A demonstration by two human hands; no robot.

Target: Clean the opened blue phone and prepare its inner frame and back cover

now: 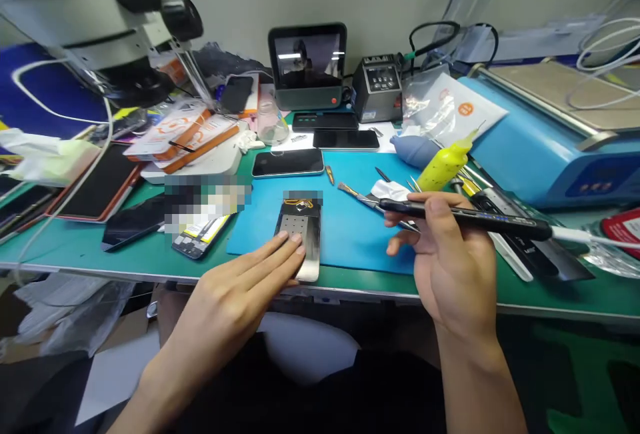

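Observation:
My left hand [240, 287] lies with fingers stretched flat over the lower part of a phone screen assembly [313, 241], back side up. That part shows a dotted metal plate and a coiled gold-and-black flex cable at its top end. In my right hand [450, 261] is a black pen-shaped electric tool [485, 219], gripped between thumb and fingers, its tip pointing left. A white cable [575, 235] runs from its rear end. Under the phone part is a blue mat [350, 247]. An opened phone [200, 234] with a battery, partly blurred, lies left of the mat.
Tweezers and a brush [350, 191] lie beside a yellow dispensing bottle [445, 164]. Farther back are a phone [287, 163], a grey-blue air blower [414, 149] and a soldering station [379, 87]. A microscope [110, 27] overhangs the left; a blue machine [530, 154] stands right.

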